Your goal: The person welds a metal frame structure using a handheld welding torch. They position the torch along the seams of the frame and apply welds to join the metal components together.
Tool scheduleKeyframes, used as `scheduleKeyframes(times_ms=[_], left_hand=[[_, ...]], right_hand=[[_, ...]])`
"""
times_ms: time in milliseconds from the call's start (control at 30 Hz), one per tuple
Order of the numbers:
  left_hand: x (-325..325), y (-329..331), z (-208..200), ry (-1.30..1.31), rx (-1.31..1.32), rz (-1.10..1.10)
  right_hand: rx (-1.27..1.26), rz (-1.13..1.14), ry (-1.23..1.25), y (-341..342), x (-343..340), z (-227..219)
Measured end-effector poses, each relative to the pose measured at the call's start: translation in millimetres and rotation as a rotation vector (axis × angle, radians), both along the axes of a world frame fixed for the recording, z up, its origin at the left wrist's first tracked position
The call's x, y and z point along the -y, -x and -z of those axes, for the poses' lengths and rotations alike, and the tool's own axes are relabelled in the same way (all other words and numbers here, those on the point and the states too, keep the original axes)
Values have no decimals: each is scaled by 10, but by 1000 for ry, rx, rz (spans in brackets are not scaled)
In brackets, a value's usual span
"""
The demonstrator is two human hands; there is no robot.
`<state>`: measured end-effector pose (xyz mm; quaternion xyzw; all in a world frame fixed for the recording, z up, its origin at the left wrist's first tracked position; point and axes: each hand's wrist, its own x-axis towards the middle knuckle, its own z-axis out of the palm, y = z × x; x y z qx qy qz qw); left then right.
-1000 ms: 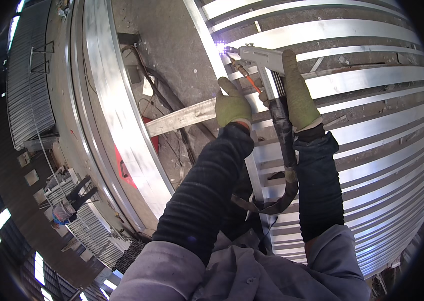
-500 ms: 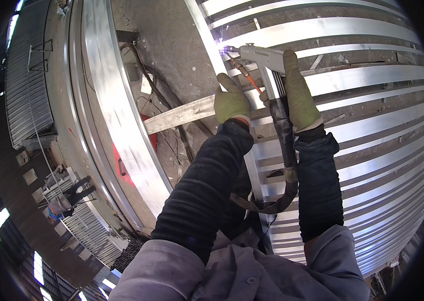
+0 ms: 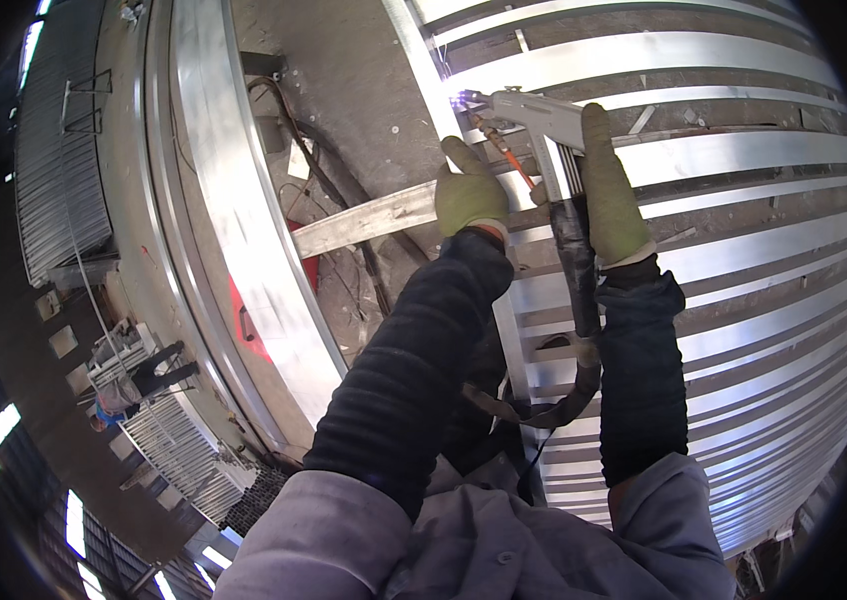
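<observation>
My right hand (image 3: 613,190), in a green glove, is closed around the grip of a grey handheld welding gun (image 3: 548,115). A dark sleeved cable (image 3: 573,255) hangs from the grip. The nozzle points left at the side rail (image 3: 423,65) of a slatted aluminium frame, where a small bright violet-white glow (image 3: 458,97) burns. Below the nozzle sits a brass-coloured fitting with an orange-red tube (image 3: 517,165). My left hand (image 3: 470,195), gloved too, grips the side rail, thumb up along it; its other fingers are partly hidden.
Parallel aluminium slats (image 3: 723,160) fill the right side. A crossbar (image 3: 368,222) joins the side rail to a wide aluminium beam (image 3: 243,200) on the left. Dark hoses (image 3: 318,165) and a red object (image 3: 248,325) lie below. Another person (image 3: 118,395) is far left, near slatted panels (image 3: 183,455).
The glow at the nozzle is smaller and its spray of sparks has gone. The whole view has shifted slightly, so things appear a little farther right. Both hands keep their holds.
</observation>
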<state>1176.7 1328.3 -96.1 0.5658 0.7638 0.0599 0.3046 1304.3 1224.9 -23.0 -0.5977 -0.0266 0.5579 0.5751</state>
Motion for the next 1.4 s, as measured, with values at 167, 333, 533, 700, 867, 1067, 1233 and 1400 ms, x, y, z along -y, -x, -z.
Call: scheduleKeyframes(times_ms=[167, 333, 533, 700, 867, 1067, 1233, 1400], left_hand=[[-15, -39, -98, 31, 15, 3], [-22, -34, -196, 98, 78, -21], [-33, -20, -50, 57, 39, -12], [-35, 0, 8, 54, 63, -13], [-25, -9, -13, 26, 36, -15], [-25, 6, 55, -13, 62, -39], [-11, 13, 13, 8, 74, -5], [15, 43, 76, -75, 44, 52]], right_hand=[[-3, -44, -19, 0, 59, 46], [-3, -27, -12, 24, 61, 50], [-4, 0, -8, 60, 106, 5], [-5, 43, -2, 128, 142, -55], [-30, 51, 18, 104, 221, 58], [-61, 9, -14, 158, 367, 53], [-53, 206, 22, 294, 416, -167], [-65, 65, 71, 274, 513, -10]])
